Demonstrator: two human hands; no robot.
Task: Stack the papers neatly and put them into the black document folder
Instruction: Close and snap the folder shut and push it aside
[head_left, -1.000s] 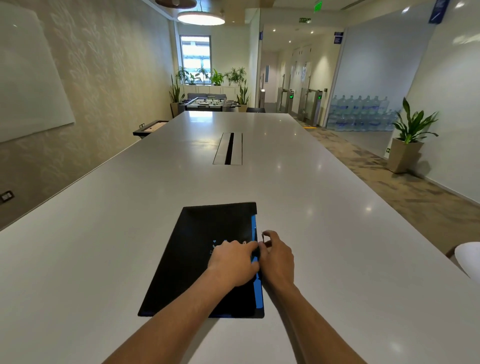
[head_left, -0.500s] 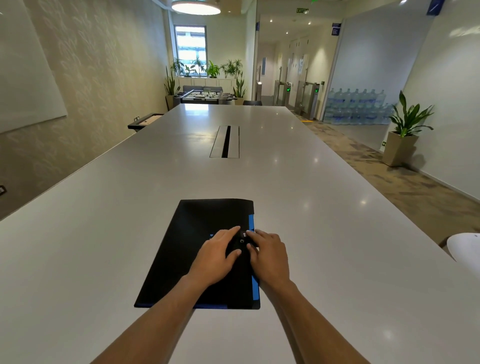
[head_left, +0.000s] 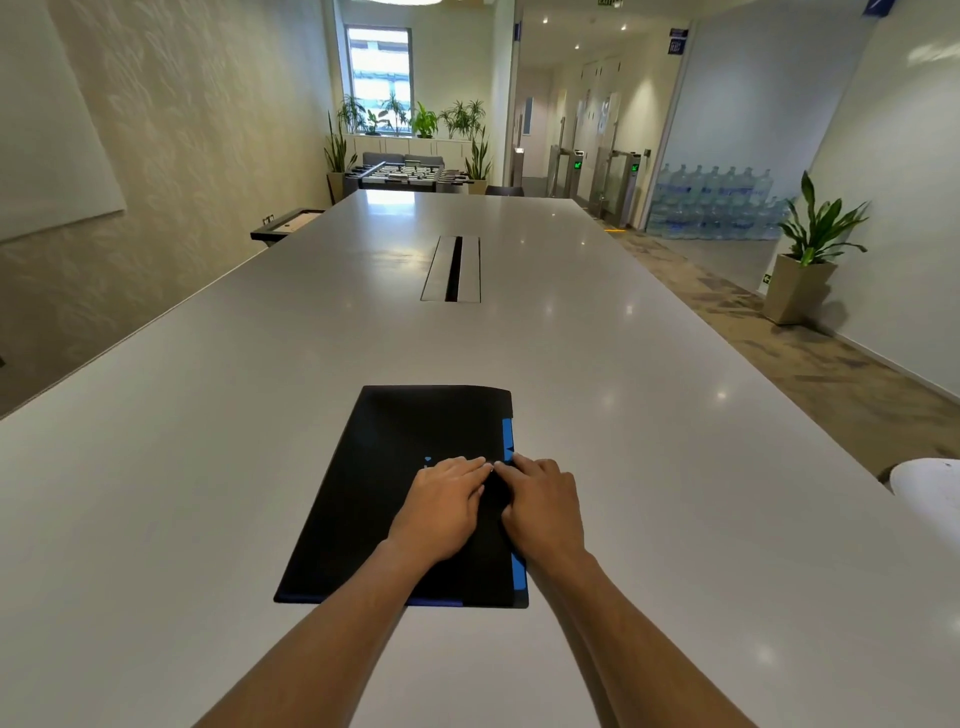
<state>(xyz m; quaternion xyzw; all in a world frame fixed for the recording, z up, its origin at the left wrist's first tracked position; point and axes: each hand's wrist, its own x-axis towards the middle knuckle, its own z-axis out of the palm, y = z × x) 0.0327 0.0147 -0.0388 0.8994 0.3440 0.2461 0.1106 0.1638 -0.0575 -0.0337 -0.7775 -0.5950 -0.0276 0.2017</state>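
The black document folder (head_left: 384, 467) lies closed and flat on the long white table (head_left: 649, 467), right in front of me. A blue strip runs along its right edge and near edge. My left hand (head_left: 441, 506) rests palm down on the folder's right half, fingers together and flat. My right hand (head_left: 543, 506) lies beside it over the folder's right edge, fingertips touching those of the left hand. Both press on the flap. No loose papers are visible; any inside the folder are hidden.
A cable slot (head_left: 453, 267) is set in the table's middle, farther away. The edge of a white chair (head_left: 930, 493) shows at the right. A potted plant (head_left: 810, 249) stands by the right wall. Stacked water bottles (head_left: 711, 205) sit beyond.
My right hand let go of the small clasp at the folder's right edge. Both hands moved onto the cover and flattened, fingers coming together over the flap.
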